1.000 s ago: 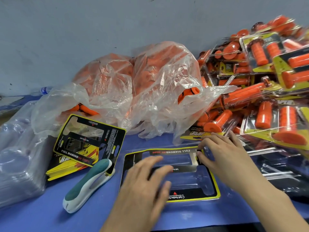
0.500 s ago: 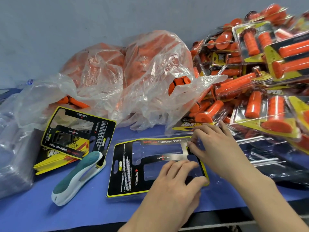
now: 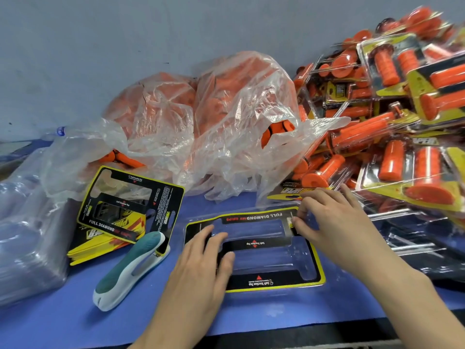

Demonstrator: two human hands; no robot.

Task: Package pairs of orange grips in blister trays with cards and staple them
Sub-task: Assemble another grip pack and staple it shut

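Both hands are on the card [image 3: 254, 244], which lies together with the clear tray [image 3: 324, 285] on the blue tabletop [image 3: 63, 321] just before the person. The left hand [image 3: 201, 268] presses it flat with straight fingers, and the right hand [image 3: 332, 222] seems to pinch its far right corner. I judge both pieces light, thin, slippery and easily bent, so better to hold them at the edges.

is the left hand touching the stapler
Apart. The head view shows bare blue table between the stapler and the left hand.
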